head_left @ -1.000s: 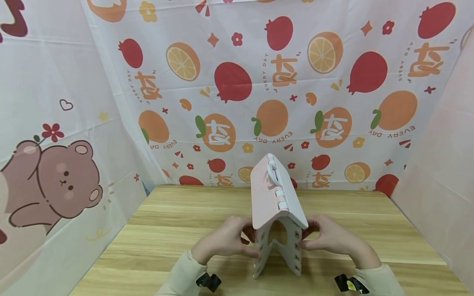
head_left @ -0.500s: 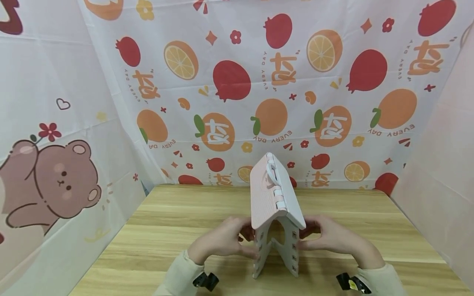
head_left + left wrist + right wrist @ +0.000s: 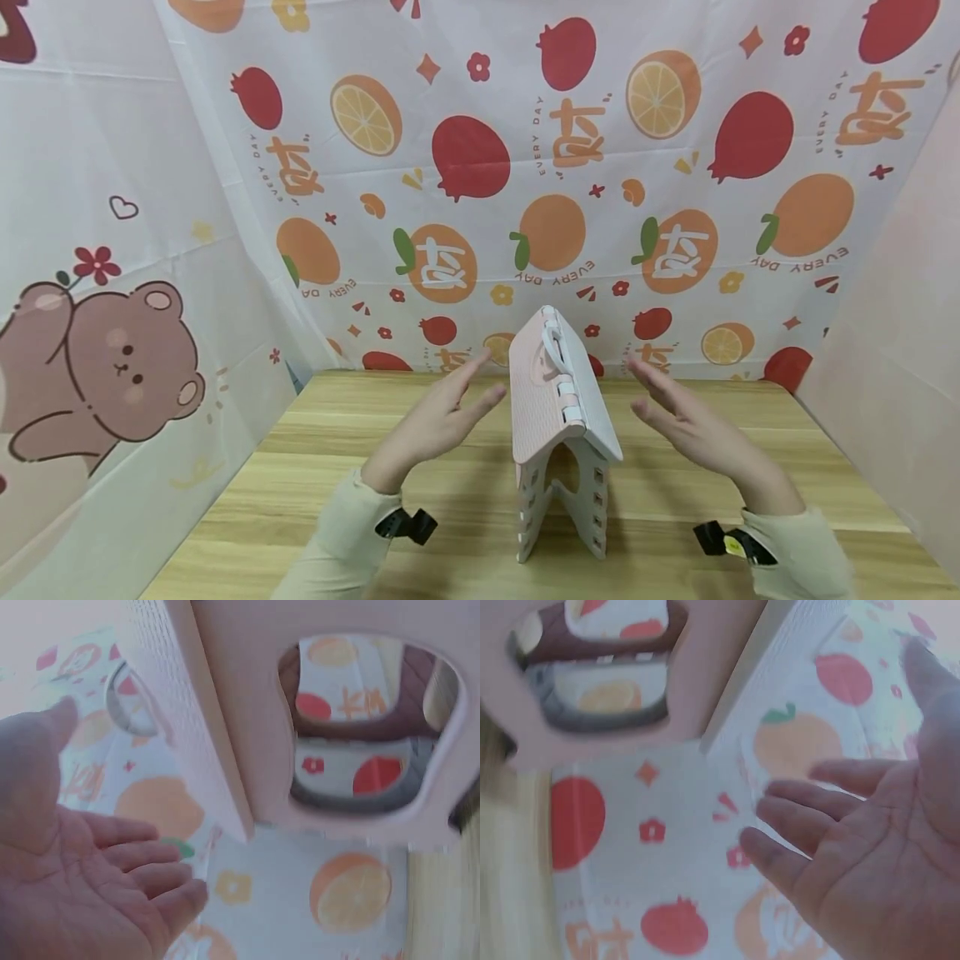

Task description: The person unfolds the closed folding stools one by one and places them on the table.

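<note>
A pale pink and white toy house point(image 3: 536, 392) with a pitched roof stands upright on the wooden table. A white handle point(image 3: 553, 350) arches over its ridge, and the near end is open, showing slotted wall edges. To its left my left hand point(image 3: 431, 425) is raised beside the roof, fingers straight and holding nothing. On the opposite side my right hand point(image 3: 697, 429) hovers at about roof height, fingers extended and apart from the house. Both wrist views show a bare palm facing the house wall point(image 3: 251, 712), which has a large rounded window cut through it.
The light wood table point(image 3: 315, 492) runs back to a fruit-print cloth point(image 3: 472, 158) hung behind it. A side cloth with a printed bear point(image 3: 135, 367) hangs at the left, and a pale cloth point(image 3: 892, 350) at the right.
Both hands have let go of the house's side walls, where they were half a second ago, and have risen and spread outward. The house still stands in its place.
</note>
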Demonstrator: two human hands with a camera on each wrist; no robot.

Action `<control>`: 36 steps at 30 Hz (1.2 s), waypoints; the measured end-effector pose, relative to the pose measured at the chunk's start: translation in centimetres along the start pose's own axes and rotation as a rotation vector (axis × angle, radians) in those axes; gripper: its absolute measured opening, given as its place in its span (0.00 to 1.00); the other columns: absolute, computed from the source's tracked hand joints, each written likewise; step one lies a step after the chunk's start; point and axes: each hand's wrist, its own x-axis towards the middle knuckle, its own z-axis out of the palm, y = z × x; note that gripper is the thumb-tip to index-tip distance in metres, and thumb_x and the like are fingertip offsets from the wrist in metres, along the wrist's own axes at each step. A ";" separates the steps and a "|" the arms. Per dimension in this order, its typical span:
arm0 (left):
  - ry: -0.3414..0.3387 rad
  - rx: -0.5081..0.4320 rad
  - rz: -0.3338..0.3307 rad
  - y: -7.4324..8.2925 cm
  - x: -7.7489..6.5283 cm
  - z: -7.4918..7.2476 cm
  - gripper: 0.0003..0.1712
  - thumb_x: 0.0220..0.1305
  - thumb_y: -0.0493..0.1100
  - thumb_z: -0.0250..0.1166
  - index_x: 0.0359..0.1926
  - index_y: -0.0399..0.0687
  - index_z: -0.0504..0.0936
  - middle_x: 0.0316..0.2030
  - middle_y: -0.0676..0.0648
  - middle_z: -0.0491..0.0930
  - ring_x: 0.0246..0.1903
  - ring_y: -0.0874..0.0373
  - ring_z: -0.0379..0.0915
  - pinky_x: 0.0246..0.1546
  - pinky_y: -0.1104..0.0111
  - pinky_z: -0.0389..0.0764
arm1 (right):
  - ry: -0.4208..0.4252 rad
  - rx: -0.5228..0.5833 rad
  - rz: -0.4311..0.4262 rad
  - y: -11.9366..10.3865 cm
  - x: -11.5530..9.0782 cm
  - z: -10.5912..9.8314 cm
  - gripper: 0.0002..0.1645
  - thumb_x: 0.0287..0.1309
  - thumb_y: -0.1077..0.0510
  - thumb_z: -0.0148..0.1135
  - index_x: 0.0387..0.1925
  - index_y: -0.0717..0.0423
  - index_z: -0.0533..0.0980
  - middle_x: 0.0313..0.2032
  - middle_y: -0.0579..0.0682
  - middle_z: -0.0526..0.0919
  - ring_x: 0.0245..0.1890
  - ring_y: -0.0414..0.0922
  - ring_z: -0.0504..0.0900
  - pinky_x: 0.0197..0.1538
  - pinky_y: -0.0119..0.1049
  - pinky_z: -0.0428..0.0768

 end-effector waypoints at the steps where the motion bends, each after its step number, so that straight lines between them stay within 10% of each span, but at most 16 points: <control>1: 0.005 -0.012 -0.001 0.3 0.5 0.1 0.46 0.80 0.66 0.56 0.86 0.49 0.54 0.85 0.46 0.55 0.85 0.46 0.51 0.82 0.44 0.60 | 0.000 0.000 -0.008 -0.4 0.5 0.0 0.41 0.84 0.50 0.51 0.86 0.58 0.50 0.84 0.65 0.55 0.81 0.71 0.59 0.75 0.73 0.64; 13: -0.075 -0.084 -0.021 2.4 4.7 2.1 0.62 0.69 0.81 0.56 0.87 0.50 0.47 0.87 0.46 0.48 0.84 0.47 0.53 0.81 0.46 0.64 | -0.106 0.023 0.026 -2.2 5.9 1.4 0.52 0.81 0.34 0.49 0.87 0.56 0.43 0.86 0.62 0.44 0.84 0.68 0.50 0.79 0.73 0.58; 36: -0.164 -0.084 -0.029 2.2 5.6 1.7 0.63 0.65 0.69 0.72 0.88 0.57 0.46 0.86 0.47 0.52 0.84 0.52 0.53 0.82 0.49 0.63 | -0.201 0.114 0.016 -1.9 7.5 1.4 0.52 0.80 0.38 0.57 0.85 0.62 0.47 0.85 0.64 0.48 0.83 0.62 0.57 0.78 0.61 0.66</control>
